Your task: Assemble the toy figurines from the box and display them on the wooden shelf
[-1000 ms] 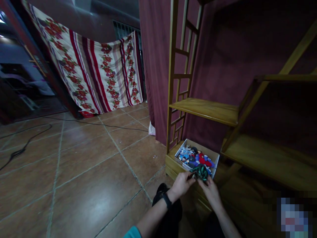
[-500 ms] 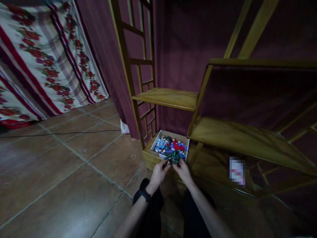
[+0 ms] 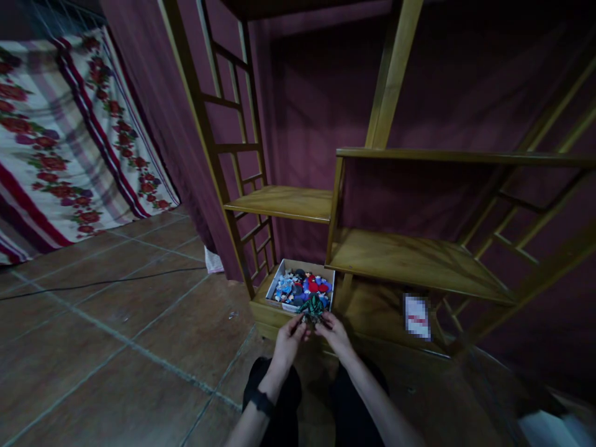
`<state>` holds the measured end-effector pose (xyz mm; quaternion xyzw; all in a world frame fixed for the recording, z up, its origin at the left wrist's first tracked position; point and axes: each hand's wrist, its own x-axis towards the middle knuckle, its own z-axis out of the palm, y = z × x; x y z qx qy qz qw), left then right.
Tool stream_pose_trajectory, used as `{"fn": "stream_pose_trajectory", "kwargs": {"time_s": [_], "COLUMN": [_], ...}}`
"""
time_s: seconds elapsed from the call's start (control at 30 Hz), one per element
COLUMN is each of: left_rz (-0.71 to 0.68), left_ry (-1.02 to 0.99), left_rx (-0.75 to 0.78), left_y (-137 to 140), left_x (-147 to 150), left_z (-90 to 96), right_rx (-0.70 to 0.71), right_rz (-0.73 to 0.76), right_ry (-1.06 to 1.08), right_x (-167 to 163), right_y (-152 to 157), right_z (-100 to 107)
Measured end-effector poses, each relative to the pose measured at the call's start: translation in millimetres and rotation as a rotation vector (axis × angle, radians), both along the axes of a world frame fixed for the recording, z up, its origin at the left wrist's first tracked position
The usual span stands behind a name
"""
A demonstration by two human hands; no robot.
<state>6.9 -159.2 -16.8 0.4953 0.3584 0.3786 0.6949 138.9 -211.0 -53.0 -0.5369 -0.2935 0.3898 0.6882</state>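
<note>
A small dark green figurine [image 3: 313,305] is held between my two hands, just in front of the box. My left hand [image 3: 289,340], with a dark band on its wrist, pinches the figurine's lower left side. From the other side my right hand [image 3: 336,334] grips its lower right part. Behind it stands a white open box [image 3: 267,295] filled with several small colourful figures [image 3: 305,287], blue, red, purple and grey. The figurine overlaps the box's front edge in view, and its finer details are too small to make out.
The box rests on the low base of a wooden shelf unit [image 3: 279,202] with lattice sides. A blurred white packet [image 3: 417,318] lies on the lower right level. On the tiled floor at left runs a black cable [image 3: 116,280]. A flowered cloth [image 3: 93,143] hangs behind.
My view has turned to the right, so the shelf, box and hands appear further left. Both hands still hold the green figurine, which now looks more upright.
</note>
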Motion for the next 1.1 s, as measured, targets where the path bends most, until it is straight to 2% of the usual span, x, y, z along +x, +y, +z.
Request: {"fn": "stream_pose_trajectory", "kwargs": {"time_s": [0.17, 0.3, 0.47, 0.67, 0.8, 0.93, 1.1], "left_rz": [-0.001, 0.023, 0.032, 0.008, 0.022, -0.016, -0.013], "left_ry": [-0.04, -0.079, -0.119, -0.139, -0.116, -0.106, -0.095], "left_rx": [-0.012, -0.052, -0.108, -0.112, -0.083, 0.009, 0.077], "left_y": [-17, -29, -45, -57, -64, -70, -77], "left_x": [3, 2, -4, -15, -26, -36, -39], "left_z": [10.9, 20.6, 31.8, 49.6, 62.9, 73.1, 88.2], "right_rx": [0.064, 0.104, 0.092, 0.098, 0.125, 0.136, 0.148], "right_rz": [-0.005, -0.027, -0.072, -0.091, -0.096, -0.099, -0.083], "right_ry": [0.005, -0.083, -0.214, -0.24, -0.216, -0.166, -0.162], "right_x": [2, 0, -2, -7, -19, -31, -36], "right_y": [-19, -33, -46, -58, -66, -71, -75], "right_z": [10, 15, 22, 42, 54, 59, 71]}}
